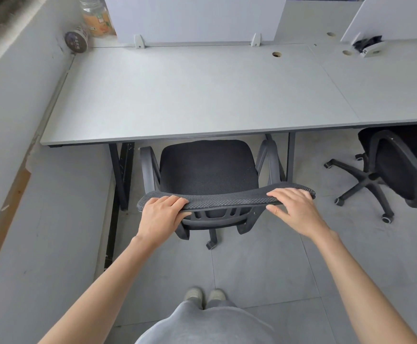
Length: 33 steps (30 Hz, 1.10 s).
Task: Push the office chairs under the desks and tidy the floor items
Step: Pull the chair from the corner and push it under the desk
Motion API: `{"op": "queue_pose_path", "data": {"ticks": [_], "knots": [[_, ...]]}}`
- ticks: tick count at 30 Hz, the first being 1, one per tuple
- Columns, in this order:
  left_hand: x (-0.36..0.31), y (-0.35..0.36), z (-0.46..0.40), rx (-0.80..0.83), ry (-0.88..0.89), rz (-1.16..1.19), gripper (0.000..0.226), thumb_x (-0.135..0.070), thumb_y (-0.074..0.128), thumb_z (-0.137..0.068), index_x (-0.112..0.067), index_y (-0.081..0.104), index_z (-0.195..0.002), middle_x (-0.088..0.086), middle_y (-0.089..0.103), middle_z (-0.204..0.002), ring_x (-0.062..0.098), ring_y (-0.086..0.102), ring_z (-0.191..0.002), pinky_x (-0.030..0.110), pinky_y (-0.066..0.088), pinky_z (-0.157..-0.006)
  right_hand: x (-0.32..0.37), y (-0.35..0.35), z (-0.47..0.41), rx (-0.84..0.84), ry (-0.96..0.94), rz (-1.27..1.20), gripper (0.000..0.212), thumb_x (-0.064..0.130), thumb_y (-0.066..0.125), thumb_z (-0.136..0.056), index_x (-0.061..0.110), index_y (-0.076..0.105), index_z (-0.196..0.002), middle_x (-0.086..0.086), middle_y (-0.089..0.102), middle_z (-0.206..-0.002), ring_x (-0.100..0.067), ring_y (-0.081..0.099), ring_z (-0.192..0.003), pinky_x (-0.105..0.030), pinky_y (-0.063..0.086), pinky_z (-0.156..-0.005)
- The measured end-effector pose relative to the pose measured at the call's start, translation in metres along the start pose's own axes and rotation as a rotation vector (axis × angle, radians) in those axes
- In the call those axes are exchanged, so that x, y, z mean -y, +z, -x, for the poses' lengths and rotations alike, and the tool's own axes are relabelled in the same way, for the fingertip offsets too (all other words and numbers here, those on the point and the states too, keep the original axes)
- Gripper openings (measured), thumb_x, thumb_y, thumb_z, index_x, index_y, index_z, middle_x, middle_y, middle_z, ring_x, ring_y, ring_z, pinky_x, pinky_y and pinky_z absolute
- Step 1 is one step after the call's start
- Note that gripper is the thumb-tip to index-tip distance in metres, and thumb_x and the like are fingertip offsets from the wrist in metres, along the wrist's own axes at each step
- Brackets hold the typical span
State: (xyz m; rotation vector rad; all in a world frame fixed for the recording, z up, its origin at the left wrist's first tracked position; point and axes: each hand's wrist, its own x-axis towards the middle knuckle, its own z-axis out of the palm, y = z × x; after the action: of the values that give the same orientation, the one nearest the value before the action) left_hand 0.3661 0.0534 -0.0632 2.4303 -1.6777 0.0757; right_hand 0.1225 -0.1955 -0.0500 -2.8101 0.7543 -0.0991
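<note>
Black mesh office chair stands in front of the grey worktop, front of seat just under the worktop edge, backrest toward the person. Left hand clamped on the top rim of the backrest at its left end, fingers over the top, thumb beneath. Right hand at the right end, fingers curled over the rim, thumb below it. 2nd chair sits partly under the neighbouring worktop at right. 2 jars stand at the far-left worktop corner.
</note>
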Motion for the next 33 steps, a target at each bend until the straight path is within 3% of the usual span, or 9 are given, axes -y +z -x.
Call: {"op": "queue_pose_path", "data": {"ticks": [4, 9, 12, 17, 23, 25, 28, 33], "knots": [[-0.003, -0.008, -0.021, 0.147, 0.092, -0.022, 0.022, -0.036, 0.053, -0.076, -0.016, 0.061, -0.077, -0.001, 0.064, -0.068, 0.025, 0.063, -0.065, 0.029, 0.043, -0.055, 0.010, -0.005, -0.013, 0.086, -0.039, 0.122, 0.052, 0.056, 0.061, -0.075, 0.023, 0.062, -0.115, 0.008, 0.065, -0.118, -0.016, 0.058, -0.112, -0.034, 0.039, -0.096], [-0.019, -0.007, -0.043, 0.308, -0.027, 0.011, 0.020, -0.026, 0.055, -0.082, -0.015, 0.060, -0.098, 0.001, 0.065, -0.091, 0.024, 0.059, -0.090, 0.034, 0.043, -0.065, 0.014, 0.007, -0.033, 0.043, 0.055, 0.124, 0.033, 0.023, 0.076, -0.068, 0.028, 0.070, -0.100, 0.008, 0.073, -0.100, -0.020, 0.068, -0.092, -0.030, 0.049, -0.068], [-0.026, -0.007, -0.049, 0.307, -0.019, -0.023, 0.008, -0.018, 0.059, -0.078, -0.011, 0.060, -0.083, 0.006, 0.067, -0.078, 0.029, 0.061, -0.077, 0.032, 0.039, -0.057, -0.001, 0.007, -0.035, -0.001, 0.069, 0.112, 0.040, 0.009, 0.077, -0.058, 0.029, 0.073, -0.093, 0.010, 0.075, -0.091, -0.016, 0.070, -0.082, -0.029, 0.050, -0.058], [-0.041, -0.006, -0.068, 0.410, -0.008, -0.035, 0.013, -0.017, 0.047, -0.083, -0.011, 0.057, -0.088, 0.006, 0.068, -0.088, 0.029, 0.060, -0.086, 0.030, 0.032, -0.061, -0.021, 0.001, -0.049, -0.014, 0.049, 0.118, 0.050, 0.000, 0.078, -0.046, 0.028, 0.074, -0.088, 0.010, 0.075, -0.086, -0.013, 0.071, -0.079, -0.022, 0.048, -0.056], [-0.067, 0.005, -0.112, 0.459, -0.036, -0.048, 0.008, -0.013, 0.045, -0.083, -0.015, 0.040, -0.077, 0.007, 0.069, -0.085, 0.033, 0.060, -0.079, 0.032, 0.031, -0.059, -0.065, -0.014, -0.074, -0.002, 0.100, 0.123, 0.047, -0.003, 0.070, -0.057, 0.025, 0.073, -0.094, 0.006, 0.075, -0.095, -0.019, 0.070, -0.087, -0.028, 0.048, -0.061], [-0.071, 0.011, -0.125, 0.462, -0.045, -0.055, 0.003, -0.012, 0.045, -0.082, -0.014, 0.046, -0.080, 0.006, 0.069, -0.085, 0.033, 0.060, -0.078, 0.033, 0.034, -0.059, -0.073, -0.020, -0.081, 0.015, 0.119, 0.133, 0.044, -0.001, 0.063, -0.066, 0.025, 0.071, -0.100, 0.006, 0.073, -0.101, -0.022, 0.068, -0.092, -0.028, 0.043, -0.063], [-0.057, 0.012, -0.145, 0.440, -0.060, -0.101, 0.019, -0.017, 0.045, -0.086, -0.014, 0.058, -0.100, 0.005, 0.069, -0.092, 0.031, 0.061, -0.086, 0.036, 0.040, -0.065, -0.068, -0.019, -0.094, 0.058, 0.155, 0.150, 0.041, 0.006, 0.059, -0.075, 0.027, 0.067, -0.109, 0.005, 0.072, -0.106, -0.024, 0.065, -0.098, -0.027, 0.036, -0.063], [-0.011, 0.017, -0.146, 0.392, -0.082, -0.049, 0.027, -0.023, 0.053, -0.086, -0.018, 0.061, -0.110, 0.002, 0.071, -0.103, 0.029, 0.063, -0.096, 0.036, 0.048, -0.081, -0.031, -0.006, -0.095, 0.059, 0.181, 0.155, 0.025, 0.007, 0.061, -0.074, 0.020, 0.069, -0.094, 0.000, 0.073, -0.088, -0.025, 0.066, -0.080, -0.026, 0.044, -0.058]]}}
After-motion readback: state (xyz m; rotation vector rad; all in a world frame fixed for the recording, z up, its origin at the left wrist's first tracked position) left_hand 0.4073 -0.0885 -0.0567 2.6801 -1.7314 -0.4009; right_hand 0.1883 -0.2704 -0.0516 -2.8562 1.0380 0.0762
